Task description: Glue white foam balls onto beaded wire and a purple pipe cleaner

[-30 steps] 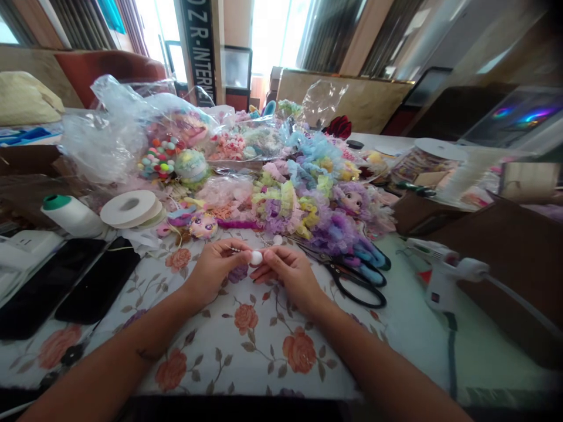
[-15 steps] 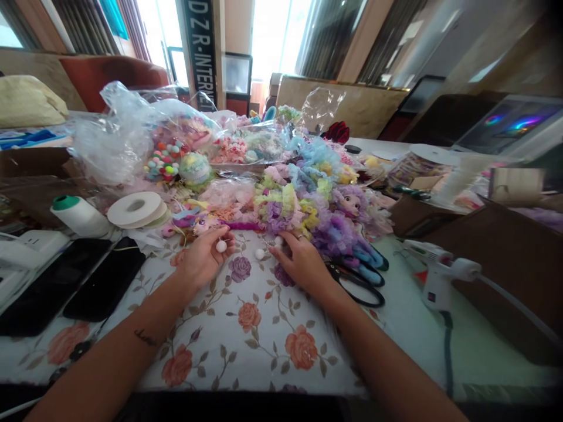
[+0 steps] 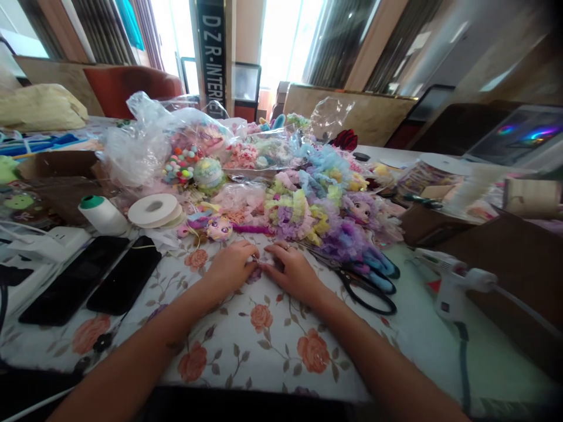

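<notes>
My left hand (image 3: 233,268) and my right hand (image 3: 294,272) are close together over the flowered tablecloth (image 3: 237,357), fingertips almost meeting. The left fingers pinch a small white pom-pom, of which only a sliver shows. Curled around white between the hands are the right thumb and fingers, apparently on another white pom-pom (image 3: 264,257), mostly covered. Just beyond my left hand lies a small doll's face (image 3: 219,227) with big purple eyes. Black-handled scissors (image 3: 367,291) rest to the right of my right hand.
A heap of pastel ruffled trims (image 3: 290,205), a purple-haired doll (image 3: 359,208) and plastic bags (image 3: 138,143) spreads behind. Ribbon spool (image 3: 155,210), thread cone (image 3: 103,215) and two phones (image 3: 125,275) are left. A glue gun (image 3: 453,284) with a cord stands right.
My hands have come together; before, they were apart, with a white pom-pom plainly visible in the left fingers and others by the right. The view has shifted slightly left.
</notes>
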A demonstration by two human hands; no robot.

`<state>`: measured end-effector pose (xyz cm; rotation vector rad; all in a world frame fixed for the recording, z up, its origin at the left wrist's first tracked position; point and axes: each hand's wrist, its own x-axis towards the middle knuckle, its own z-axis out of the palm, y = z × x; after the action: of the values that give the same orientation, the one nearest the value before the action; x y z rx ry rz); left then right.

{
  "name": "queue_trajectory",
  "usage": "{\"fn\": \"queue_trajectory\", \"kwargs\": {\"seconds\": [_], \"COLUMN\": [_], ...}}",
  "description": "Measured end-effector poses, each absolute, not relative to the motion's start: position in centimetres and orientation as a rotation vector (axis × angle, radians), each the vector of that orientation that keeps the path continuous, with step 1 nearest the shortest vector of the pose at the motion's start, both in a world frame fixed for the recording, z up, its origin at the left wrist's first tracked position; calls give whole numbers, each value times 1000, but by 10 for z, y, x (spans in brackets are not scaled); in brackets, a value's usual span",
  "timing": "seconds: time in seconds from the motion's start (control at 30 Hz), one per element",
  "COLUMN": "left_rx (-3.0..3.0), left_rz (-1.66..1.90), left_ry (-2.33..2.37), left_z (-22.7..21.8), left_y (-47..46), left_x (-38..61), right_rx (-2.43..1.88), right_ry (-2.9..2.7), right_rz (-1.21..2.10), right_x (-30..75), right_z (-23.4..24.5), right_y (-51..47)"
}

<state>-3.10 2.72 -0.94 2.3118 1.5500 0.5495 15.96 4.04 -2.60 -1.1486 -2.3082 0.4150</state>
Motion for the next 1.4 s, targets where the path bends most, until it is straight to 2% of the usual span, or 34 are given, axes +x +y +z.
{"fn": "queue_trajectory", "kwargs": {"seconds": [0.17, 0.33, 0.4, 0.67, 0.9, 1.17, 1.4], "left_rx": [2284, 2158, 2143, 2231, 2482, 2426, 2418], "left_rz": [569, 955, 986, 724, 406, 338, 328], "left_ry": [1800, 1802, 1742, 1908, 1859, 1873, 1905], "left_z": [-1, 1, 1, 1, -4, -3, -4], "left_y": [30, 30, 30, 26, 27, 27, 27], "left_x": [-41, -39, -38, -32, -31, -30, -29], "right_rx": [-1102, -1014, -983, -968, -1129, -1217, -1228], "right_ry": [-2317, -2274, -2253, -2150, -2109, -2223, -2241], "right_rz": [446, 602, 643, 730, 409, 224, 327], "right_x": [155, 130, 117, 114, 128, 123, 150], "right_z": [-27, -32, -32, -29, -26, -25, -4], "right_y": [44, 55, 62, 76, 100, 115, 90]}}
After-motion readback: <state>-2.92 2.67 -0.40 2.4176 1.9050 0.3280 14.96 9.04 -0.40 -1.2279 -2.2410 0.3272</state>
